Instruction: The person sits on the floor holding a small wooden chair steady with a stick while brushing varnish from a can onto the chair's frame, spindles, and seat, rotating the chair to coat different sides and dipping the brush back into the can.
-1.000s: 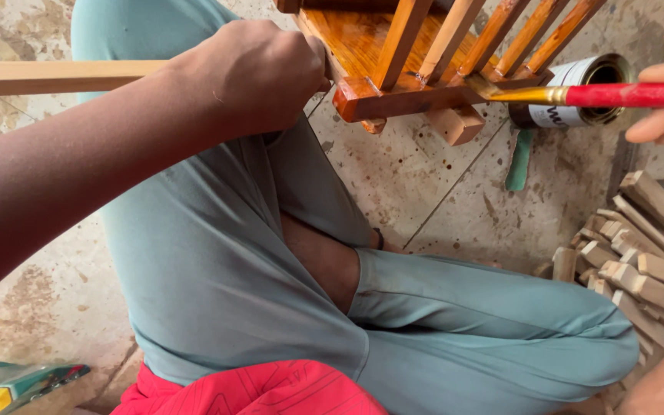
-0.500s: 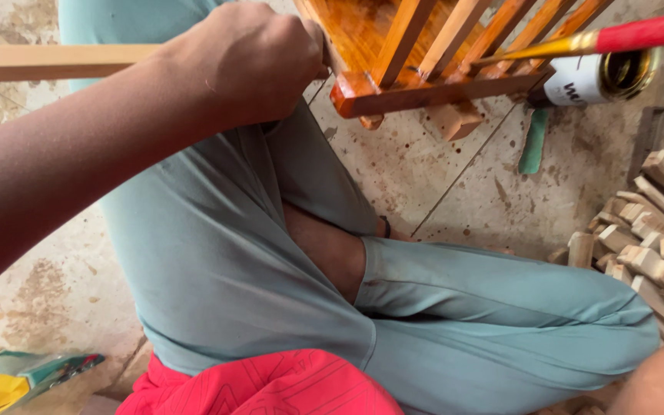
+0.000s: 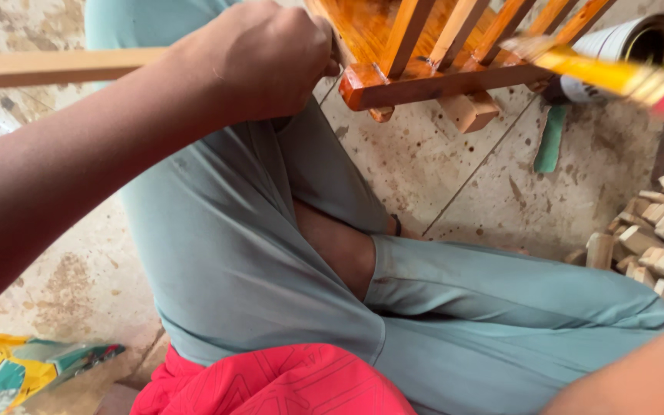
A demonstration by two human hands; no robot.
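Floor [image 3: 463,177]: stained concrete; I sit on it cross-legged.
Wooden rack [image 3: 439,54]: orange-varnished, slatted, raised above my knee, at the top of view.
Left hand [image 3: 259,58]: my grip is closed tight on the rack's near corner.
Paintbrush [image 3: 601,69]: blurred, yellow ferrule and red handle, bristles at the rack's right slats.
Right hand: out of view; grip state I cannot tell.
Tin [image 3: 632,54]: on its side behind the brush.

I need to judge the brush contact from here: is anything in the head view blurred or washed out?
Head view: the brush is smeared by motion blur toward the right edge; the left hand and the slatted wooden frame are fairly sharp; light is soft and even, with only a mild sheen on the varnished wood; the right hand is out of frame.
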